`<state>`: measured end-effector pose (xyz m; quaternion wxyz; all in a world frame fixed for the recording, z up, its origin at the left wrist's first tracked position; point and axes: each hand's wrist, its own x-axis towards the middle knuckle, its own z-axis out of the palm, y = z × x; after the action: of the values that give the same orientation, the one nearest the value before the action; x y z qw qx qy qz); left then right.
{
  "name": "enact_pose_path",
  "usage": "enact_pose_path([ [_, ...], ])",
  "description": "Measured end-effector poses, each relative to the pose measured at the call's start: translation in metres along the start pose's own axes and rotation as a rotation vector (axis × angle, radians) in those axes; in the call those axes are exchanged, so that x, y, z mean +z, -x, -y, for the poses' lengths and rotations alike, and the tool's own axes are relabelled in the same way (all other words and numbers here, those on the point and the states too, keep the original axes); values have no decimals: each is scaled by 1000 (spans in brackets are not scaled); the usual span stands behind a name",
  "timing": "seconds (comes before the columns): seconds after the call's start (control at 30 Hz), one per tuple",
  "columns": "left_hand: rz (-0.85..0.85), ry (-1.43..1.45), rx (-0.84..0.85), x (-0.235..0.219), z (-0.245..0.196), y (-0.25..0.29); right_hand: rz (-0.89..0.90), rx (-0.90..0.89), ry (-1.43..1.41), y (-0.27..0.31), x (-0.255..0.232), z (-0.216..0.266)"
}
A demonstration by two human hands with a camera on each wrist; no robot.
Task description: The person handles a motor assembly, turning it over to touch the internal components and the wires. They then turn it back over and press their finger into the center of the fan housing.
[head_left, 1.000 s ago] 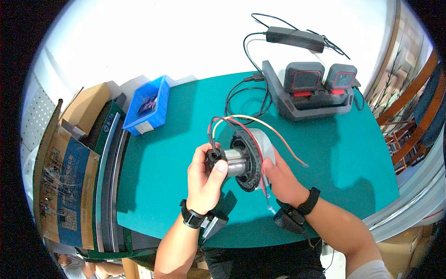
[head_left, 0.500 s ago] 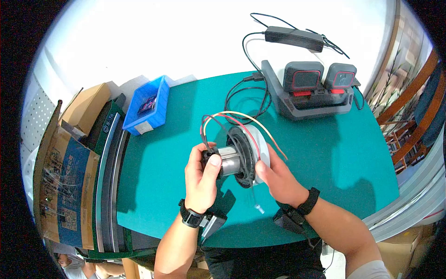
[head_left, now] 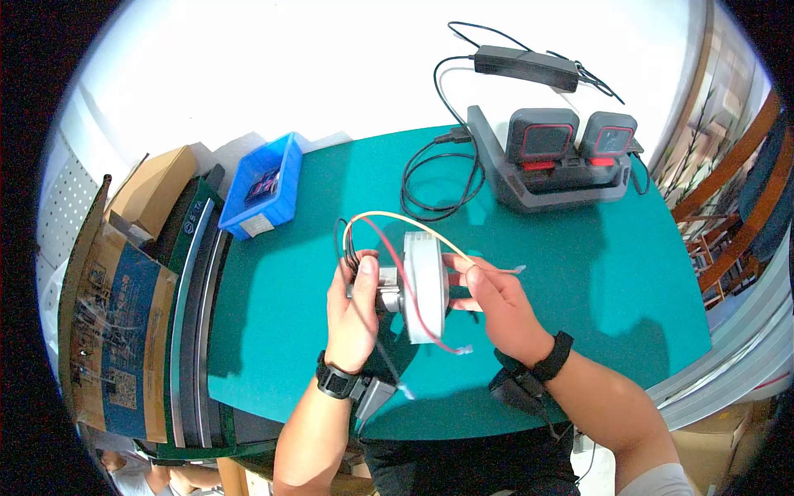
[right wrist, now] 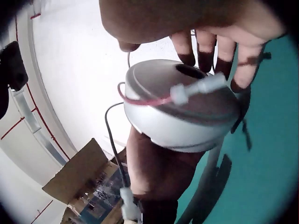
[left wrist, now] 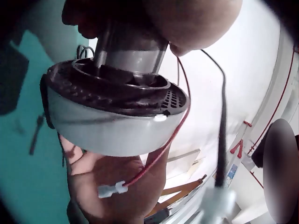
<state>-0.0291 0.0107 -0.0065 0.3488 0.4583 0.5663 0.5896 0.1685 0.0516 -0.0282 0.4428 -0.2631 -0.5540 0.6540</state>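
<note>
A motor with a silver body (head_left: 389,299) and a round white housing (head_left: 426,285) is held above the table. My left hand (head_left: 351,318) grips the motor end, thumb on top. At the housing's right side is my right hand (head_left: 509,318), its fingers extended towards the face, thumb near the yellow wire (head_left: 397,217). The right wrist view shows those fingertips close to the white housing (right wrist: 163,121); whether all touch is unclear. A red wire (head_left: 401,269) crosses the housing, ending in a clear connector (left wrist: 112,189). Black vents (left wrist: 173,100) ring the housing's motor side.
On the green table (head_left: 273,314), a blue bin (head_left: 260,217) stands at the back left. A dark charger with two batteries (head_left: 558,194) stands at the back right, its black cable (head_left: 405,186) coiled beside it. Cardboard boxes (head_left: 124,355) are beyond the left edge.
The housing has turned, its white rim now facing up and the vents mostly hidden. The right hand has shifted from the rim to the housing's right side, and the wires have swung.
</note>
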Motion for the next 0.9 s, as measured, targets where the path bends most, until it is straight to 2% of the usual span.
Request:
enact_pose_path([
  [0.07,-25,-100,38,0,0,-3,-51,-2,7,1,4,5],
  [0.13,-83,30,-54,-4,12,-9,-7,34,134,0,0,-1],
  [0.27,-78,307,-133,-4,19,-13,-34,0,262,1,1,-3],
  [0.37,-38,225,-64,-11,30,-17,-76,-162,378,2,3,-5],
  [0.4,-34,183,-45,-14,35,-19,-92,-162,373,2,4,-4],
  [0.43,-59,-307,275,-16,39,-20,-83,-148,384,3,4,-2],
  [0.47,-54,61,29,-17,41,-22,-72,-133,394,3,5,-2],
  [0.53,-66,288,-119,-13,36,-20,-78,-154,365,5,5,-5],
  [0.67,-23,322,-146,-10,27,-17,-84,-208,392,6,8,0],
  [0.8,-61,283,-137,-6,21,-14,-110,-298,431,7,10,0],
  [0.9,-74,235,-125,-4,14,-11,-100,-278,423,7,11,-1],
])
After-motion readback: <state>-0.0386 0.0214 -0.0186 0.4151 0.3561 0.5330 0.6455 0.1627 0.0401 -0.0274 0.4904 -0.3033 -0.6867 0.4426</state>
